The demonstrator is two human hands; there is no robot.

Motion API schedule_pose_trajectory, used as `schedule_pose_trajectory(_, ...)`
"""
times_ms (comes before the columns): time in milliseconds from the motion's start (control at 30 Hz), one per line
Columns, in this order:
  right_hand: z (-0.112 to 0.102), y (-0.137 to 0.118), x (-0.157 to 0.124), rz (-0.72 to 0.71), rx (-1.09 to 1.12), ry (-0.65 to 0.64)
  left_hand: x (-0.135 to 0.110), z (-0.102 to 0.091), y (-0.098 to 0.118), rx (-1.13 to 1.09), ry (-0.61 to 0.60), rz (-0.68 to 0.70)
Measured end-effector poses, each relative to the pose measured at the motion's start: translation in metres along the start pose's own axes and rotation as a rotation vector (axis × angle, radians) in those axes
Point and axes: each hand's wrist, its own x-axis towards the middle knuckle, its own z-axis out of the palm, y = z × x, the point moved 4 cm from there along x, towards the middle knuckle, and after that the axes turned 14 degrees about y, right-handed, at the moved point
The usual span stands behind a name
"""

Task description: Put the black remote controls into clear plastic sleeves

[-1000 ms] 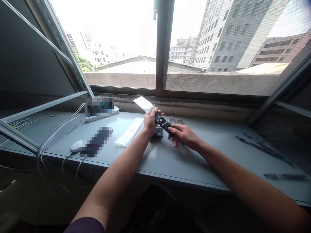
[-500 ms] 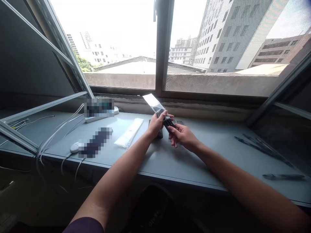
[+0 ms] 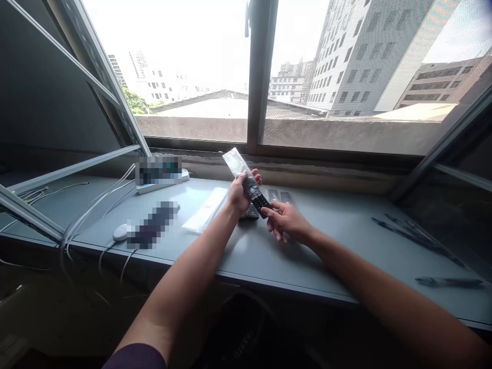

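Observation:
A black remote control (image 3: 262,203) is partly inside a clear plastic bag (image 3: 235,161), held tilted above the desk. My left hand (image 3: 239,193) is closed around the bag and the part of the remote inside it. With thumb and fingers, my right hand (image 3: 283,219) pinches the remote's bare lower end. Another black remote (image 3: 250,212) lies on the desk just under my hands, partly hidden. Behind my right hand are two dark remotes (image 3: 285,197) side by side, also partly covered. To the left of my left hand lies a stack of clear plastic bags (image 3: 205,211).
On the left of the desk (image 3: 326,266) are a blurred-out dark object (image 3: 151,225), a white rounded device (image 3: 120,233) with a cable, and a white power strip (image 3: 163,182). Pens (image 3: 448,282) show at the right. A window and metal frames stand behind.
My left hand has shifted left and up along the bag, and more of the remote now sits inside it. My right hand stays at the lower end.

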Motion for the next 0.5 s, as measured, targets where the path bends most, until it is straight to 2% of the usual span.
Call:
schedule_pose_trajectory(100, 0.004, 0.005, -0.002, 0.054, -0.003, -0.063, -0.004, 0.002, -0.001, 0.026, 0.005, -0.008)
schedule_pose_trajectory(267, 0.005, 0.012, 0.002, 0.087, 0.102, -0.076, -0.01, 0.006, -0.005, 0.124, -0.066, 0.062)
schedule_pose_trajectory(500, 0.001, 0.01, 0.008, 0.037, 0.217, 0.023, -0.021, 0.008, -0.016, 0.272, -0.188, 0.097)
